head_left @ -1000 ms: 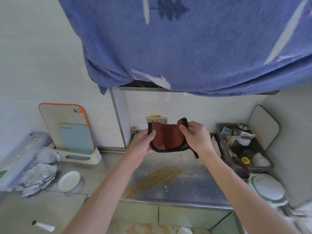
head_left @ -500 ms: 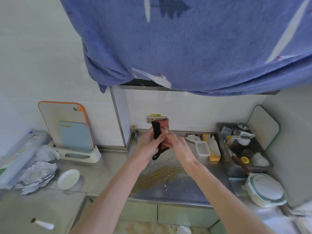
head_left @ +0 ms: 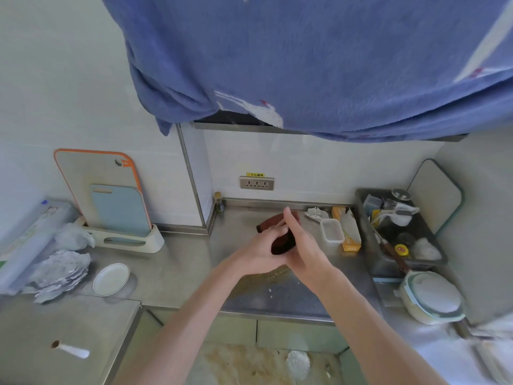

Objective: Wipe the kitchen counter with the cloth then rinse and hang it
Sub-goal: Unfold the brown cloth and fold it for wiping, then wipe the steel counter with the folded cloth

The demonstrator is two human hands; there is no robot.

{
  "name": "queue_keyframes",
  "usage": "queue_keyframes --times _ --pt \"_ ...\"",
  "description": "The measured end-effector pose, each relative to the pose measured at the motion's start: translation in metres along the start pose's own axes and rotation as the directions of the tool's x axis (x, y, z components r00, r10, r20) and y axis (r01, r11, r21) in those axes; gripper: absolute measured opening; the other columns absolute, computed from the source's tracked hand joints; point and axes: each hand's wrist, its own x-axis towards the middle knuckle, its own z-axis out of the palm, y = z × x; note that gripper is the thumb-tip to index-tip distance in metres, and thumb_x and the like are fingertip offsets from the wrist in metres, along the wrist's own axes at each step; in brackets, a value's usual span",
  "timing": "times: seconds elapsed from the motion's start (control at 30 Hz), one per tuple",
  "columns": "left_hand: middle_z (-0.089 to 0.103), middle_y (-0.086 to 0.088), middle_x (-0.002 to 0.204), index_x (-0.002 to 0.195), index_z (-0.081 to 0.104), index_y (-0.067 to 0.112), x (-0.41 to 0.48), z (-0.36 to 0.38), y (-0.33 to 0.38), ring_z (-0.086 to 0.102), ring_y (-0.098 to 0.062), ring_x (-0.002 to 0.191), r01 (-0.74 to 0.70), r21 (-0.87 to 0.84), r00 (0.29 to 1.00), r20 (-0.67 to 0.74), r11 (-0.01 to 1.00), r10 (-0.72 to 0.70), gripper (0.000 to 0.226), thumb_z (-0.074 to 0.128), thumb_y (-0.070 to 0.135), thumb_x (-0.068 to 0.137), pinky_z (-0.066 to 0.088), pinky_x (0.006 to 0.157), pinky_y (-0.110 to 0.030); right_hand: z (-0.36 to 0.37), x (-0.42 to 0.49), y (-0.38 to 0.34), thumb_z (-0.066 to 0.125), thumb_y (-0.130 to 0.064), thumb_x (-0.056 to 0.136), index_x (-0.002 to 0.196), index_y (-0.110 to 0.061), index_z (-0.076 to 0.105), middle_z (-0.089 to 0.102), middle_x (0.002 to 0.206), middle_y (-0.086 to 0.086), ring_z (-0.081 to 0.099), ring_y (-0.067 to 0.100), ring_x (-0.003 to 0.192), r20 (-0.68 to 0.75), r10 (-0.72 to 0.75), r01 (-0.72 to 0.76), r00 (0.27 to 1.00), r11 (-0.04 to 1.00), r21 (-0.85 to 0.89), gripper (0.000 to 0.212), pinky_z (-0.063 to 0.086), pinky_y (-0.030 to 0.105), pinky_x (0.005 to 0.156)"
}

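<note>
- Cloth point(head_left: 281, 241), red-brown with a dark edge, is folded small and sits between the two hands, over the worktop point(head_left: 180, 262).
- Left hand point(head_left: 261, 250) has its grip clamped on the cloth: the fingers curl over the left side of the fold.
- Right hand point(head_left: 304, 247) lies against the other side. Its fingers point(head_left: 288, 218) are nearly straight and press the cloth toward the left hand, so this grip is not closed round it.
- Directly under the grip, the worktop carries a brownish streaked smear point(head_left: 273, 273) and some small drops point(head_left: 270, 290).
- Just to the right of the grip stands a clear plastic box point(head_left: 330, 231), with a yellow packet point(head_left: 350, 240) beside it. A crumpled white paper point(head_left: 316, 213) lies beyond the box.
- Further right of the grip, a dark tray point(head_left: 372, 259) is full of kitchen items, and a round lidded container point(head_left: 433, 298) sits on its near side.
- Well to the left of the grip are a small white dish point(head_left: 111, 279), crumpled foil point(head_left: 62, 270) and two cutting boards point(head_left: 116, 207) upright in a stand point(head_left: 130, 241).
- Beyond the grip, a socket panel point(head_left: 256, 183) is on the wall point(head_left: 305, 162), and a small bottle point(head_left: 219, 202) stands in the corner to the left of it.
- High above the grip hangs a large blue towel point(head_left: 305, 51).
</note>
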Motion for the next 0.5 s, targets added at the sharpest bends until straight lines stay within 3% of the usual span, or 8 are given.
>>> queue_keyframes --times 0.03,0.1,0.2,0.4,0.5 --pt "0.029 0.024 0.159 0.154 0.040 0.035 0.002 0.002 -0.006 0.030 0.006 0.143 0.012 0.001 0.999 0.046 1.000 -0.012 0.061 0.064 0.030 0.098 0.029 0.117 -0.018 -0.005 0.002 0.004 0.072 -0.042 0.094 0.124 -0.005 0.069 0.080 0.109 0.011 0.077 0.023 0.103 -0.047 0.011 -0.008 0.999 0.998 0.063 0.047 0.056 0.042 0.095" --pt "0.033 0.016 0.163 0.151 0.043 0.041 0.002 0.002 -0.017 0.040 -0.008 0.143 0.059 -0.054 0.998 0.018 0.997 -0.058 0.056 0.060 0.030 0.098 0.030 0.123 -0.040 -0.019 0.006 0.010 0.061 -0.033 0.103 0.132 -0.002 0.062 0.078 0.113 0.017 0.075 0.031 0.107 -0.103 0.053 -0.044 0.993 0.995 0.085 0.043 0.058 0.048 0.094" --pt "0.037 0.015 0.160 0.153 0.043 0.034 -0.004 -0.008 -0.034 0.038 -0.008 0.144 0.114 0.019 0.989 -0.096 0.993 -0.111 0.049 0.051 0.024 0.105 0.018 0.117 -0.031 -0.050 0.012 0.015 0.058 -0.028 0.105 0.141 -0.004 0.050 0.069 0.130 0.021 0.067 0.038 0.118 -0.188 0.084 -0.055 0.979 0.986 0.155 0.044 0.056 0.053 0.097" --pt "0.047 0.010 0.155 0.149 0.043 0.038 -0.019 -0.022 -0.136 0.043 -0.012 0.144 0.246 0.216 0.956 -0.213 0.945 -0.200 0.050 0.052 0.019 0.103 0.033 0.121 -0.039 -0.107 0.026 0.025 0.056 -0.029 0.106 0.149 -0.009 0.044 0.062 0.139 0.019 0.065 0.035 0.116 -0.408 0.092 -0.023 0.909 0.985 0.170 0.050 0.055 0.049 0.094" --pt "0.045 0.007 0.156 0.155 0.040 0.025 -0.023 -0.020 -0.184 0.042 -0.014 0.144 0.281 0.306 0.952 -0.207 0.909 -0.225 0.057 0.055 0.014 0.101 0.029 0.118 -0.031 -0.129 0.035 0.038 0.054 -0.030 0.106 0.149 -0.008 0.045 0.065 0.133 0.016 0.066 0.031 0.112 -0.479 0.097 -0.040 0.872 0.991 0.127 0.048 0.057 0.046 0.089"
